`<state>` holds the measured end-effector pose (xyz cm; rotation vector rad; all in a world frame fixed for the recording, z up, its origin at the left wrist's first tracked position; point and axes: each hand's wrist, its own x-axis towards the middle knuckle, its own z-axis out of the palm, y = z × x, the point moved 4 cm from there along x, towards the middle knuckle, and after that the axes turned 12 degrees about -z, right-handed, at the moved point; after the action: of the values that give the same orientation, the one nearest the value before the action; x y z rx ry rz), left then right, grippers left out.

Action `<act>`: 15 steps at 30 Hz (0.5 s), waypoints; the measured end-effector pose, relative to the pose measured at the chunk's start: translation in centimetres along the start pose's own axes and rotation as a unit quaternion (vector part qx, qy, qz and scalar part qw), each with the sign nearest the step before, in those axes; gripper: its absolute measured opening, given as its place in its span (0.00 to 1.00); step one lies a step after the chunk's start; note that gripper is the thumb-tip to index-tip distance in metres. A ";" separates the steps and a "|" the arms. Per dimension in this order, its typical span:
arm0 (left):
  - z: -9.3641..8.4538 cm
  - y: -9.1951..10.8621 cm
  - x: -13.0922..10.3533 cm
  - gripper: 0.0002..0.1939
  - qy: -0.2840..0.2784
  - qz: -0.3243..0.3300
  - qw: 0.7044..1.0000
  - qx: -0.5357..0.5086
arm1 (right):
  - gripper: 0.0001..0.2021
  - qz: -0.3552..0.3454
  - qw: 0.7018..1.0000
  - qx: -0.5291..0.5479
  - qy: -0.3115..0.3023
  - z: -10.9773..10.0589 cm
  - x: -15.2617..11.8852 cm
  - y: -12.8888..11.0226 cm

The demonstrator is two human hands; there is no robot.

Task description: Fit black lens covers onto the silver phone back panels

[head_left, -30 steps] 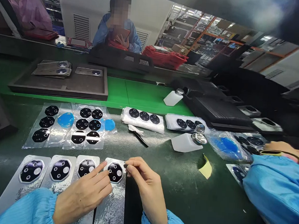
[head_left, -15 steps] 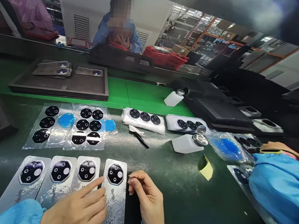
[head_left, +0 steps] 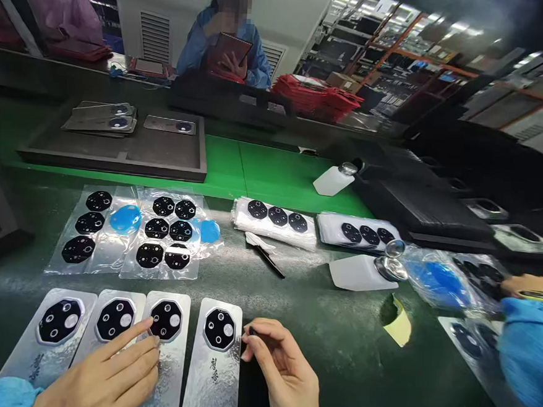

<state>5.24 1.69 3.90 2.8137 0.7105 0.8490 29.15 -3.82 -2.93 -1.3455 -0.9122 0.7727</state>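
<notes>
Four silver phone back panels with black octagonal camera windows lie in a row at the front. My left hand lies over the second panel and third panel, fingers stretched out. Its index fingertip is at the edge of the third panel's camera window. Leftmost is another panel. The rightmost panel sits slightly apart. Just right of it, my right hand is closed in a pinch on a small dark piece, too small to name.
Clear sheets hold black octagonal discs and blue film. Behind are disc stacks, a black stick, white bottles and yellow paper. A dark tray holds panels. A co-worker's blue sleeve reaches in at right.
My left hand has moved left, from beside the rightmost panel onto the third one. My right hand stays near the rightmost panel, its pinch now showing the dark piece. The view has shifted slightly.
</notes>
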 end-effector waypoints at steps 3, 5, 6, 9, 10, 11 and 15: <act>0.3 0.0 -0.4 0.14 0.004 -0.003 1.000 -0.003 | 0.10 0.014 0.999 -0.038 0.010 -0.3 0.1 -0.1; 0.6 0.0 -0.8 0.12 0.000 -0.003 1.000 -0.001 | 0.10 0.006 0.998 -0.061 0.019 -0.5 0.2 -0.3; 0.8 0.0 -1.0 0.11 -0.003 -0.002 1.000 0.002 | 0.09 -0.005 0.997 -0.069 0.017 -0.5 0.2 -0.4; 1.1 -0.2 -1.3 0.11 -0.003 0.000 1.000 0.006 | 0.06 -0.039 0.996 -0.078 0.002 -0.2 0.4 -0.9; 1.1 -0.2 -1.3 0.11 -0.002 -0.002 1.000 0.008 | 0.05 -0.047 0.996 -0.077 -0.002 -0.1 0.5 -1.1; 1.1 -0.3 -1.3 0.11 -0.002 -0.003 1.000 0.009 | 0.04 -0.053 0.996 -0.076 -0.003 0.0 0.5 -1.1; 1.2 -0.2 -1.4 0.12 -0.005 -0.004 1.000 0.011 | 0.04 -0.060 0.996 -0.073 0.008 0.1 0.4 -1.1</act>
<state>4.78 1.30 2.21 2.8306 0.7349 0.8293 29.23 -3.50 -1.78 -1.4074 -1.0434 0.6121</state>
